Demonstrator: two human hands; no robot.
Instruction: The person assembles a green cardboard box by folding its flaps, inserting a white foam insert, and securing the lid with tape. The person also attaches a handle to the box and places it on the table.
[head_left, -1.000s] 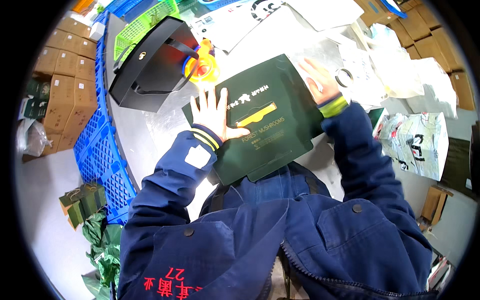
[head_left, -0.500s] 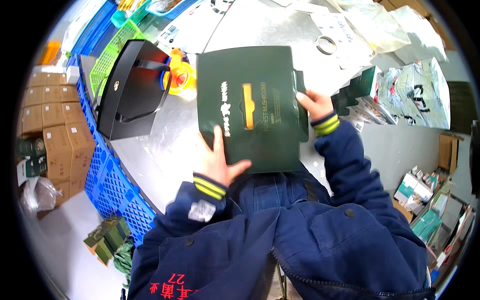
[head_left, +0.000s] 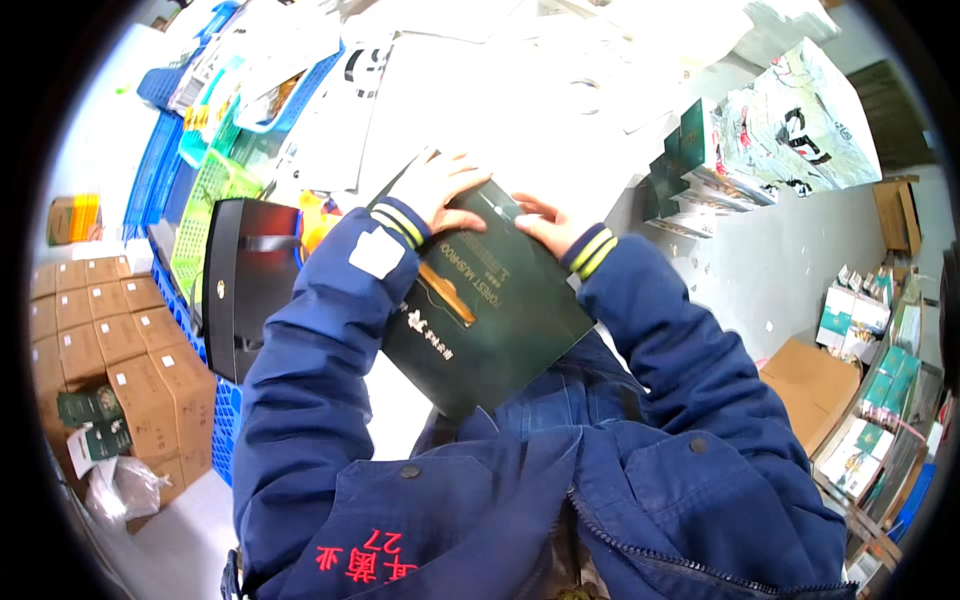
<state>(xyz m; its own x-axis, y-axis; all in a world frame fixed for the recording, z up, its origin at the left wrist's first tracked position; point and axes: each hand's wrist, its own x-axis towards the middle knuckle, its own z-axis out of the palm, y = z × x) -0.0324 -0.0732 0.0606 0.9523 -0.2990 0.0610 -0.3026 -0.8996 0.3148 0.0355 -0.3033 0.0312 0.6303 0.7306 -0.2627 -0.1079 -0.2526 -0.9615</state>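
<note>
A flat dark green printed carton (head_left: 480, 320) lies tilted in front of my body, its near corner close to my jacket. Light lettering and an orange slot-shaped cutout show on its face. My left hand (head_left: 445, 192) grips the far left edge, thumb on the printed face and fingers over the far side. Along the same far edge, to the right, my right hand (head_left: 548, 222) holds the carton with its thumb on the face. Part of the fingers is hidden behind the carton.
Left of my left arm stands a black gift bag (head_left: 262, 280) with a ribbon handle, beside a green basket (head_left: 212, 205). Stacked brown cartons (head_left: 150, 390) stand on the far left. Printed bags (head_left: 790, 130) stand at the right of the metal table.
The carton has turned, its top edge now facing away, and has come nearer my body. My left hand moved from its near left side up to the far edge; my right hand shifted left.
</note>
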